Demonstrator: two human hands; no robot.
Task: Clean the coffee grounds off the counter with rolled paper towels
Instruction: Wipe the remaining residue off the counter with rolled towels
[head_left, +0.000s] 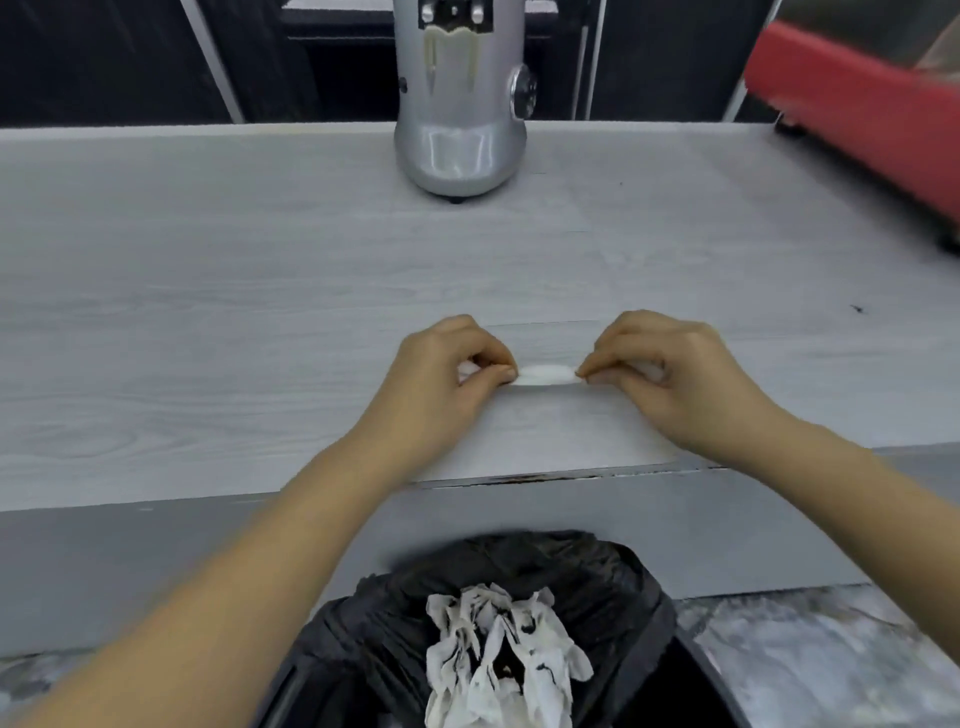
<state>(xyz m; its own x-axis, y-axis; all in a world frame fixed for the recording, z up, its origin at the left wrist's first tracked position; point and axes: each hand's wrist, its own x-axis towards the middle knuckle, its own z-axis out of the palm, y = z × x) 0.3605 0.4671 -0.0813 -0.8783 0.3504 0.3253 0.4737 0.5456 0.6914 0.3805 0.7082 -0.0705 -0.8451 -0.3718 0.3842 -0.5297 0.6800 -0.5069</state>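
Left hand (447, 364), right hand (670, 374) pinch paper towel roll (545, 374) ends on counter (260, 312).

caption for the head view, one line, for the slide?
Both hands, left and right, pinch a rolled white paper towel on the pale wood-grain counter.

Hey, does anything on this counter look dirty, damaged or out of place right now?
The counter looks mostly clean. Its front edge is chipped and dark below the hands, one dark speck lies far right, and stained paper towels fill the trash bin.
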